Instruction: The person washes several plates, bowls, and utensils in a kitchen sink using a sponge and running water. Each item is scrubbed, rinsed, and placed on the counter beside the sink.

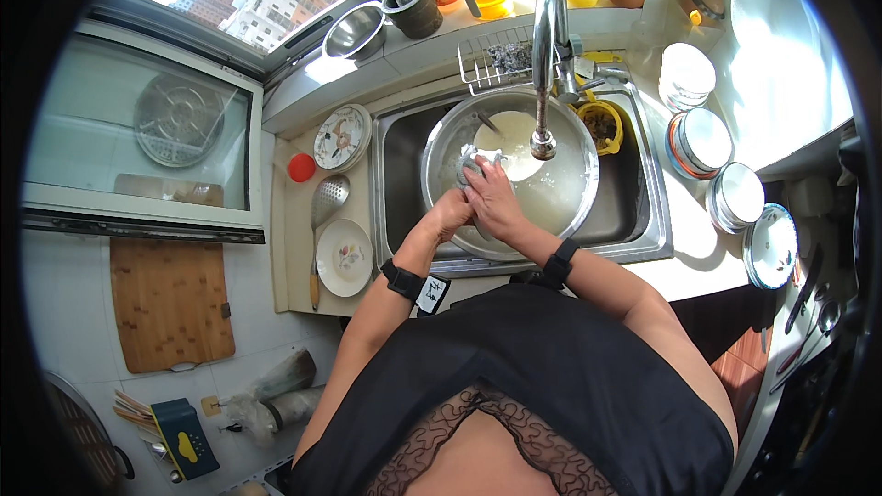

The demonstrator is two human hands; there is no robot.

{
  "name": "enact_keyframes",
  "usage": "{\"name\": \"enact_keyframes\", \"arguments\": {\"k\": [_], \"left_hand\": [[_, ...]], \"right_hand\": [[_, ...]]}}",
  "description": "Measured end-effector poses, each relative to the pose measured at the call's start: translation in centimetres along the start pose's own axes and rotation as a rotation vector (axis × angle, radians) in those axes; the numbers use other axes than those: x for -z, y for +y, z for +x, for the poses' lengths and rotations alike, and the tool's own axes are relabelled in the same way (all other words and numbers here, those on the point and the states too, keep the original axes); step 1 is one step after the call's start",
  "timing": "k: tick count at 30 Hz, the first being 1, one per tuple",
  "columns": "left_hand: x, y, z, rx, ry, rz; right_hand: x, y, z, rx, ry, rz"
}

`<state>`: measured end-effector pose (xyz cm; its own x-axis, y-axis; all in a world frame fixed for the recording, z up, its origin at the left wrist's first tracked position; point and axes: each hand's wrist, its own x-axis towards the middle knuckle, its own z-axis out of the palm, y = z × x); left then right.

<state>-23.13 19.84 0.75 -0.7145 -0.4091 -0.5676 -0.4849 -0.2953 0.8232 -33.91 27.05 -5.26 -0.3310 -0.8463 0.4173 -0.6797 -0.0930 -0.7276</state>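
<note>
A wide stainless steel basin sits in the sink, holding cloudy water. My right hand presses a grey cloth with white suds over the basin's left part. Close against it, my left hand is curled; whatever may lie in its fingers is hidden by the hands. Past the cloth, a pale round dish shows in the water, and a dark handle sticks up near its left edge. The chrome faucet hangs above the basin, with no stream of water visible.
Left of the sink are stacked plates, a red lid, a skimmer and a floral plate. A yellow strainer basket hangs in its right corner. Stacked bowls line the right counter. An open window pane juts in at left.
</note>
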Motion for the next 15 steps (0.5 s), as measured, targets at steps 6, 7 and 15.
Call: {"name": "enact_keyframes", "arguments": {"k": [6, 7, 15], "left_hand": [[0.0, 0.9, -0.7, -0.027, -0.076, 0.241], [-0.1, 0.8, -1.1, -0.074, -0.096, 0.18], [-0.9, -2.6, -1.1, -0.311, -0.042, 0.328]], "right_hand": [[1.0, 4.0, 3.7, -0.214, -0.008, 0.185], [1.5, 5.1, 4.1, -0.5, -0.076, 0.466], [1.2, 5.1, -0.4, -1.194, 0.055, 1.633]]}}
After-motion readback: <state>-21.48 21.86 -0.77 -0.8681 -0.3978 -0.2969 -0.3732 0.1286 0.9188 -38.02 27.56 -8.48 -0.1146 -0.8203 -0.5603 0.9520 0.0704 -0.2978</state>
